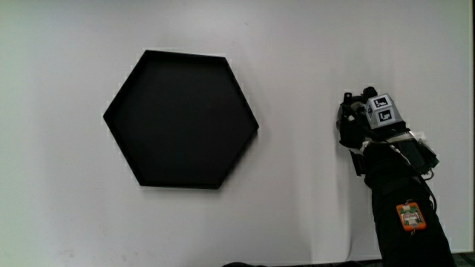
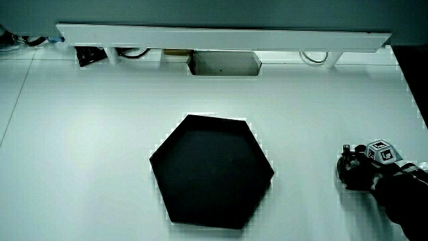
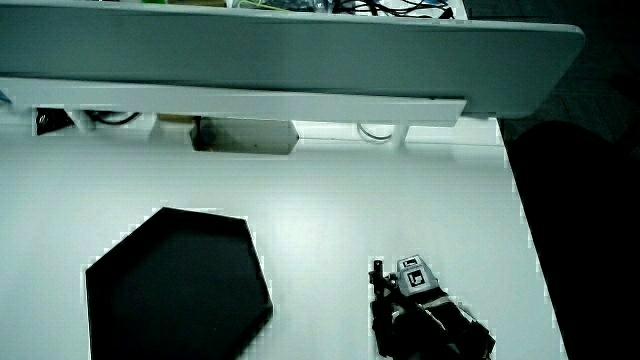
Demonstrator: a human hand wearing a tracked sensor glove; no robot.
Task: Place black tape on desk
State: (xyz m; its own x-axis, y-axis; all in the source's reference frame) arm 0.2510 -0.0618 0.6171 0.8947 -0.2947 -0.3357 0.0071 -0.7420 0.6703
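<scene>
- One big black tray (image 1: pixel 182 120) with six sides sits on the white tabletop (image 1: pixel 59 59). Do you see anything in it?

- No. It looks bare inside, but it is all black, so a black thing in it would be hard to spot.

- Where is the hand (image 1: pixel 364 127)?

- It is down at the tabletop, well apart from the tray. The little patterned cube (image 1: pixel 380 110) sits on its back. You can see the hand in both side views too (image 2: pixel 358 171) (image 3: pixel 400 290).

- Is it holding the black tape?

- I cannot tell. The glove is black and the tape is black. The fingers look bunched and low, close to the tabletop. I cannot see if they are open or closed, and I cannot see the tape on its own anywhere.

- So where is the tape?

- My guess is that it is in the hand or just under it, but that is only a guess.

- How should the hand do this step well?

- If it has the tape, it should lower it until it lies flat on the tabletop. Then it should open the fingers slowly and lift straight up, so the tape does not roll or stick to the glove.

- Is there room?

- Yes, the tabletop around the hand is bare and white.
</scene>
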